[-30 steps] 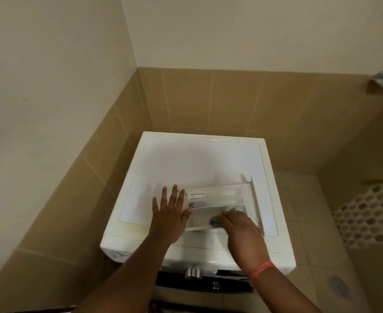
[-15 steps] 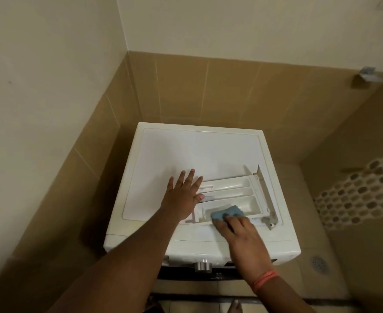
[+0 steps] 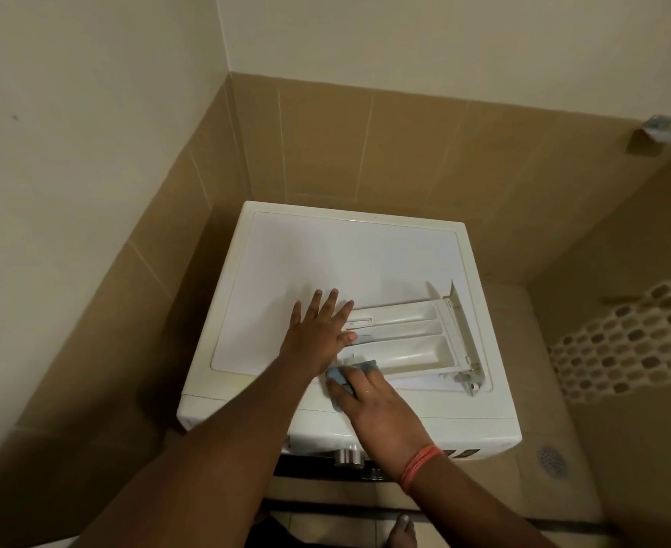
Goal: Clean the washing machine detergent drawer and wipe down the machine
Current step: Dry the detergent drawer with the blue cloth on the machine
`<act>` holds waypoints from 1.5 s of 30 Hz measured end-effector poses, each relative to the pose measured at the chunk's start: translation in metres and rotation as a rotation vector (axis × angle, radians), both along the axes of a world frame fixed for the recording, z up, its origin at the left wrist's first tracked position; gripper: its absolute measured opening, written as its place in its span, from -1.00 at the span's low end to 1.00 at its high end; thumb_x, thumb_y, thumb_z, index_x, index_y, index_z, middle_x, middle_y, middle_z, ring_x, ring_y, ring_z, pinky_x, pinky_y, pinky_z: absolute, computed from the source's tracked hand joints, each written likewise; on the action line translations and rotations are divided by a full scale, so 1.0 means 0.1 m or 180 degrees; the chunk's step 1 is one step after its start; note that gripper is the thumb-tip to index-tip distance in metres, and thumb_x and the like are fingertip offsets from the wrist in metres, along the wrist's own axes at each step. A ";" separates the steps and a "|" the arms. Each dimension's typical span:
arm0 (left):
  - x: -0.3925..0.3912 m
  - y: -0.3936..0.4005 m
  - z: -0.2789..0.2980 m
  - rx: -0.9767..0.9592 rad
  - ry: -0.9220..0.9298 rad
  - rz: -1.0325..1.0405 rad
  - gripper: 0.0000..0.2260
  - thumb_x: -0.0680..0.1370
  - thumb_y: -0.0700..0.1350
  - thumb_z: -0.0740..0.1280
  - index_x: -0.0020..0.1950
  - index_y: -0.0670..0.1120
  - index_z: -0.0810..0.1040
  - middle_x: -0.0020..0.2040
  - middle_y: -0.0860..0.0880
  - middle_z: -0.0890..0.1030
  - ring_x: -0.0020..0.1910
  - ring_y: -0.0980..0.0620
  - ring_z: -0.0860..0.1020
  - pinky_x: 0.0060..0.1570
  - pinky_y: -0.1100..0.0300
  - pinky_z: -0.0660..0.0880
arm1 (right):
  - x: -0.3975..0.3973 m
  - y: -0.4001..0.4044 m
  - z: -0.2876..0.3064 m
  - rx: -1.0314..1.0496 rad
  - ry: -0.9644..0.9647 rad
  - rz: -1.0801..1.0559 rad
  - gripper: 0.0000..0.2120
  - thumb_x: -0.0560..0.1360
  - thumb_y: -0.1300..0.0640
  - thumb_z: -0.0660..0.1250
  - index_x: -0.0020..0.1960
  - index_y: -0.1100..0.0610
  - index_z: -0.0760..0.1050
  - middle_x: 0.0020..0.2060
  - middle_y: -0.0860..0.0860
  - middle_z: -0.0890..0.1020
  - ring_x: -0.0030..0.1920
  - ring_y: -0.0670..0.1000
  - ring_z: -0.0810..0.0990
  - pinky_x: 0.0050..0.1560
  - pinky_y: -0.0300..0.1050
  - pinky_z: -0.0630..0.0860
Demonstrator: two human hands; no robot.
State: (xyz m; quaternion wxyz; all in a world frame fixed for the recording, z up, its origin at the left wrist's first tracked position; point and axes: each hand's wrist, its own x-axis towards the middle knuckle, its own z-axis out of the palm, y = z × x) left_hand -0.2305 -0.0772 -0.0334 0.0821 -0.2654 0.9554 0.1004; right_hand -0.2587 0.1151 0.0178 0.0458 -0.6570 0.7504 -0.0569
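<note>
Item: detergent drawer point(image 3: 413, 342), white plastic, removed from its slot and lying flat on the near right part of the washing machine point(image 3: 326, 255) top. Its long axis is running left to right, tilting slightly toward the far side at the right end; the front panel is standing upright at the right end, the open compartments are facing up.

Item: left hand point(image 3: 318, 334), lying flat on the machine top at the drawer's left end, fingers straight and spread apart, pointing to the far side; the thumb is touching the drawer's left edge.

Item: right hand point(image 3: 369, 397), fingers curling over a blue cloth point(image 3: 345, 373) and pressing it against the near left corner of the drawer. An orange band point(image 3: 420, 466) is sitting on that wrist.

Item: silver dial point(image 3: 347, 457), showing on the machine's front edge below the forearms.

Item: floor drain point(image 3: 551, 460), in the tiled floor to the right of the machine.
</note>
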 end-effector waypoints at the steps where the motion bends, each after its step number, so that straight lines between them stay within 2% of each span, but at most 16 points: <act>1: 0.01 0.02 0.00 -0.0050 0.0059 -0.0035 -0.42 0.64 0.27 -0.09 0.61 0.12 -0.14 0.63 -0.02 -0.13 0.60 -0.11 -0.18 0.53 -0.20 -0.12 | -0.06 0.07 0.01 0.0078 0.0036 -0.0020 -0.33 0.34 0.31 0.47 0.41 0.11 0.41 0.25 0.10 0.48 0.25 0.16 0.47 0.12 -0.08 0.58; 3: 0.03 0.05 0.00 -0.0171 0.0185 -0.0089 -0.42 0.64 0.25 -0.07 0.62 0.09 -0.07 0.63 -0.04 -0.03 0.60 -0.12 -0.11 0.53 -0.20 -0.06 | -0.19 0.26 0.00 0.0118 -0.0009 -0.0324 -0.28 0.28 0.34 0.51 0.40 0.08 0.42 0.24 0.10 0.48 0.27 0.16 0.45 0.13 -0.05 0.58; 7: 0.04 0.08 -0.04 -0.0275 0.0322 -0.0091 -0.43 0.64 0.24 -0.04 0.61 0.06 0.01 0.62 -0.07 0.06 0.60 -0.15 -0.04 0.51 -0.18 -0.01 | -0.33 0.46 0.02 -0.0021 -0.0152 -0.0996 -0.24 0.18 0.42 0.46 0.36 0.12 0.48 0.17 0.12 0.48 0.16 0.14 0.44 0.05 -0.01 0.61; 11: 0.02 0.09 -0.04 -0.0261 0.0298 -0.0074 -0.43 0.65 0.23 -0.04 0.62 0.05 -0.01 0.63 -0.07 0.03 0.60 -0.13 -0.07 0.52 -0.15 -0.05 | -0.12 0.23 -0.03 0.0002 -0.0215 -0.0293 -0.29 0.24 0.36 0.50 0.35 0.06 0.45 0.18 0.08 0.50 0.19 0.12 0.47 -0.01 -0.13 0.61; 13: 0.02 0.09 -0.05 -0.0237 0.0365 -0.0095 -0.41 0.64 0.23 -0.03 0.62 0.02 0.03 0.61 -0.07 0.10 0.60 -0.13 -0.01 0.53 -0.13 -0.03 | -0.13 0.20 -0.05 -0.0002 -0.0181 -0.0152 -0.30 0.25 0.33 0.53 0.35 0.06 0.45 0.16 0.08 0.52 0.17 0.11 0.51 -0.01 -0.13 0.61; 16: 0.02 0.09 -0.08 -0.0263 0.0645 -0.0089 -0.39 0.61 0.23 -0.02 0.57 -0.08 0.23 0.50 -0.12 0.38 0.53 -0.17 0.24 0.47 -0.12 0.18 | -0.43 0.42 0.01 -0.0281 -0.0316 -0.0940 -0.39 0.27 0.41 0.47 0.30 0.13 0.51 0.10 0.10 0.51 0.09 0.12 0.51 -0.02 -0.05 0.61; 19: 0.01 0.09 -0.16 -0.0333 0.0765 -0.0092 -0.40 0.62 0.19 0.00 0.50 -0.19 0.33 0.36 -0.19 0.52 0.43 -0.23 0.39 0.39 -0.13 0.36 | -0.76 0.71 0.06 -0.0329 -0.0062 -0.1599 -0.34 0.24 0.52 0.37 0.31 0.18 0.51 0.10 0.12 0.47 0.06 0.12 0.45 -0.04 -0.06 0.60; 23: 0.00 0.14 -0.17 -0.0316 0.0861 -0.0043 -0.37 0.64 0.20 -0.08 0.47 -0.23 0.36 0.29 -0.21 0.56 0.38 -0.26 0.44 0.35 -0.12 0.42 | -0.67 0.61 0.02 -0.0199 -0.0045 -0.1436 -0.36 0.24 0.49 0.43 0.30 0.23 0.50 0.11 0.14 0.47 0.09 0.13 0.46 -0.04 -0.11 0.61; 27: 0.00 0.17 -0.13 -0.0287 0.0970 0.0064 -0.30 0.65 0.23 -0.23 0.46 -0.22 0.36 0.29 -0.20 0.56 0.39 -0.24 0.45 0.36 -0.10 0.40 | -0.53 0.43 0.05 -0.0064 -0.0172 -0.0893 -0.41 0.16 0.39 0.51 0.17 0.15 0.55 0.01 0.07 0.52 0.03 0.06 0.49 -0.20 -0.20 0.58; 31: 0.00 0.19 -0.10 -0.0248 0.0978 0.0146 -0.29 0.65 0.23 -0.24 0.45 -0.22 0.37 0.28 -0.21 0.57 0.38 -0.24 0.46 0.34 -0.09 0.41 | -0.81 0.58 0.10 0.0023 -0.0017 -0.1304 -0.50 0.25 0.43 0.44 0.16 0.15 0.55 0.01 0.07 0.52 0.04 0.09 0.51 -0.14 -0.11 0.61; 35: 0.00 0.22 -0.11 -0.0263 0.1010 0.0199 -0.35 0.66 0.21 -0.15 0.44 -0.23 0.38 0.28 -0.22 0.57 0.37 -0.24 0.46 0.34 -0.10 0.41 | -0.98 0.54 0.28 -0.0083 0.0095 -0.1516 -0.48 0.27 0.50 0.36 0.16 0.14 0.53 -0.03 0.05 0.48 -0.05 0.06 0.46 -0.26 -0.10 0.58; 38: 0.00 0.22 -0.12 -0.0358 0.0967 0.0137 -0.39 0.63 0.20 -0.02 0.45 -0.23 0.38 0.27 -0.22 0.57 0.37 -0.25 0.46 0.34 -0.11 0.42 | -1.08 0.14 0.43 -0.0266 0.0256 -0.1410 -0.48 0.32 0.51 0.28 0.23 0.17 0.48 0.00 0.10 0.49 -0.02 0.11 0.46 -0.18 -0.06 0.56; 40: 0.00 0.23 -0.10 -0.0347 0.0934 0.0135 -0.39 0.64 0.20 -0.03 0.45 -0.22 0.38 0.26 -0.22 0.58 0.36 -0.26 0.47 0.34 -0.11 0.42 | -1.21 -0.14 0.47 -0.0230 0.0480 -0.1497 -0.52 0.34 0.53 0.19 0.20 0.23 0.49 0.01 0.15 0.49 0.00 0.15 0.47 -0.16 -0.04 0.53; 45: 0.02 0.24 -0.04 -0.0605 0.0769 0.0135 -0.32 0.66 0.22 -0.15 0.44 -0.25 0.42 0.06 -0.23 0.62 0.12 -0.20 0.60 0.29 -0.12 0.46 | -1.39 -0.37 0.42 0.0570 0.0994 -0.1452 -0.59 0.49 0.47 0.14 0.34 0.37 0.34 0.16 0.26 0.48 0.17 0.23 0.46 0.14 0.00 0.51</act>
